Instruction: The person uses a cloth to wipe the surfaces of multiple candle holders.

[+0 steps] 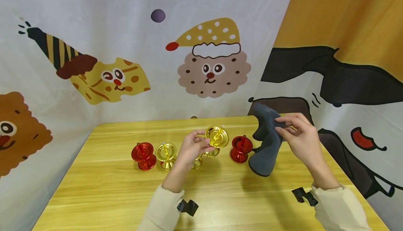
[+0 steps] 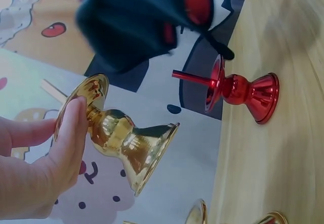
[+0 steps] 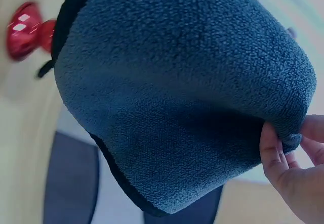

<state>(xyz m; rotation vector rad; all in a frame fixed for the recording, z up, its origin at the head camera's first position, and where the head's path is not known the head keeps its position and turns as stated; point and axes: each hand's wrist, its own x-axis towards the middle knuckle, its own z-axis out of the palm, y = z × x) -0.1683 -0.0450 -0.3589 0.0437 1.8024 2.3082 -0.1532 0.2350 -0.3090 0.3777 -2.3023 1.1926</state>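
Note:
My left hand pinches a shiny gold candle holder by the rim of its dish, thumb and fingers on either side. In the left wrist view it is tilted and raised above the table, a thin stick rising from its dish. The right hand grips a blue-grey cloth by a bunched upper edge. The cloth hangs in folds, its dark trim showing, to the right of a standing red candle holder.
On the wooden table, left of the raised holder, stand another red candle holder and a gold one. A further gold holder is partly hidden behind my left hand. A cartoon-printed curtain hangs behind the table.

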